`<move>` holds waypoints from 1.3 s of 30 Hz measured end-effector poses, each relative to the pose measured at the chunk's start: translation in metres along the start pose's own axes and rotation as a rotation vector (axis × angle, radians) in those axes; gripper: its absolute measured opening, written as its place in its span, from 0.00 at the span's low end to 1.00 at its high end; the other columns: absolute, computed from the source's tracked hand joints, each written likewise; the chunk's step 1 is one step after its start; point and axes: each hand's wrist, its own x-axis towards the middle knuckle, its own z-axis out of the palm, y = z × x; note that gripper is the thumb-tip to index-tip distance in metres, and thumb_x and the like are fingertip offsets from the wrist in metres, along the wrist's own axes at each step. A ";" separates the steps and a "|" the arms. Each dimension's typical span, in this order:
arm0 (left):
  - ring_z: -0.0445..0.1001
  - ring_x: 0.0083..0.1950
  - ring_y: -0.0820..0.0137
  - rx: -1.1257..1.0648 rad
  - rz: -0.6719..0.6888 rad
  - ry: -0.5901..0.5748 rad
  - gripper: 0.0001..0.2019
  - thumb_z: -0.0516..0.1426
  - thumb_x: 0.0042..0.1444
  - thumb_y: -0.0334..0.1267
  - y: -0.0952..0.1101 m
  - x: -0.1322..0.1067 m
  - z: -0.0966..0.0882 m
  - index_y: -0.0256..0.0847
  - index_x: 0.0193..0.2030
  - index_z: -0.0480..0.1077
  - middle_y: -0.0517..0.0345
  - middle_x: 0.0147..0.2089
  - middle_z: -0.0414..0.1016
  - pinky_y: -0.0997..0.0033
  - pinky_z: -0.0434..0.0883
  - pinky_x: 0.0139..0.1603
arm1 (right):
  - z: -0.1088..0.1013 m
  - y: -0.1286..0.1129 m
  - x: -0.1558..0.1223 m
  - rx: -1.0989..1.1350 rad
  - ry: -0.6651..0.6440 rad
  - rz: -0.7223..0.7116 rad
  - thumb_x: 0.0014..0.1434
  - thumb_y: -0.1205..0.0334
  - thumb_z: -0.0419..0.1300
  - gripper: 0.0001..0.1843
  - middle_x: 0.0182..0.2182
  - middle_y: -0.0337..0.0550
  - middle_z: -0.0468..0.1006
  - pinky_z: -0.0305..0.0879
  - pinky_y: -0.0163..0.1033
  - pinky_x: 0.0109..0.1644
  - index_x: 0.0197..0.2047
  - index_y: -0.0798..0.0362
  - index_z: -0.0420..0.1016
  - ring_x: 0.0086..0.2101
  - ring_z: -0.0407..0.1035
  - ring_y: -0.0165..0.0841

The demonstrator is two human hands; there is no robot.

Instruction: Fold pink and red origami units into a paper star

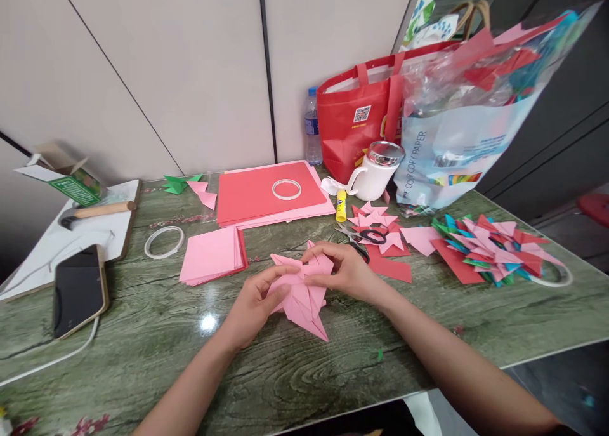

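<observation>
A pink folded-paper star [304, 303] with several points is held just over the table, between both hands. My left hand [259, 299] pinches its left side, thumb on top of the folds. On the upper right side, my right hand [340, 271] grips the paper between thumb and fingers. The fingertips behind the paper are partly hidden. Left of the star lies a stack of pink paper squares [209, 255] with red ones beneath. Scissors with black handles [373, 235] rest close behind my right hand, beside small pink paper stars [373, 217].
Red and pink sheets [252, 195] carry a tape roll [286, 189]. A glue stick [341, 206], white mug [375, 172], red bag [352, 118] and plastic bag [442, 150] stand behind. Colourful folded pieces [495, 245] lie right; a phone [78, 290] and hammer-like tool [102, 210] lie left.
</observation>
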 end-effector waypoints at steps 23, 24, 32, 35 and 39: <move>0.71 0.41 0.69 -0.214 -0.028 0.031 0.15 0.60 0.52 0.38 0.002 0.000 0.004 0.41 0.47 0.70 0.52 0.50 0.72 0.73 0.65 0.40 | 0.008 -0.005 0.000 0.200 0.077 0.253 0.51 0.55 0.63 0.12 0.26 0.36 0.71 0.59 0.30 0.17 0.36 0.52 0.72 0.16 0.61 0.23; 0.71 0.40 0.70 -0.235 -0.036 0.028 0.15 0.60 0.52 0.38 0.003 0.000 0.004 0.40 0.47 0.70 0.51 0.50 0.71 0.74 0.65 0.39 | 0.008 -0.005 0.001 0.220 0.080 0.270 0.52 0.54 0.62 0.11 0.24 0.35 0.70 0.58 0.30 0.16 0.35 0.52 0.72 0.15 0.60 0.22; 0.69 0.33 0.74 -0.292 -0.077 0.047 0.16 0.62 0.50 0.38 0.006 -0.001 0.005 0.40 0.46 0.70 0.55 0.42 0.73 0.76 0.65 0.35 | 0.007 -0.001 0.003 0.348 0.086 0.348 0.55 0.49 0.58 0.15 0.19 0.32 0.66 0.52 0.27 0.14 0.32 0.54 0.72 0.14 0.56 0.20; 0.69 0.32 0.75 -0.314 -0.085 0.042 0.17 0.62 0.49 0.38 0.006 -0.001 0.005 0.40 0.46 0.70 0.55 0.41 0.73 0.76 0.65 0.34 | 0.009 0.000 0.004 0.438 0.090 0.398 0.54 0.48 0.59 0.17 0.17 0.31 0.65 0.49 0.27 0.13 0.32 0.55 0.72 0.13 0.54 0.19; 0.69 0.32 0.75 -0.308 -0.084 0.034 0.16 0.62 0.50 0.38 0.005 -0.001 0.004 0.41 0.47 0.70 0.55 0.44 0.73 0.76 0.65 0.34 | 0.010 -0.001 0.004 0.465 0.092 0.430 0.52 0.47 0.61 0.17 0.17 0.31 0.65 0.47 0.27 0.13 0.31 0.55 0.72 0.13 0.52 0.19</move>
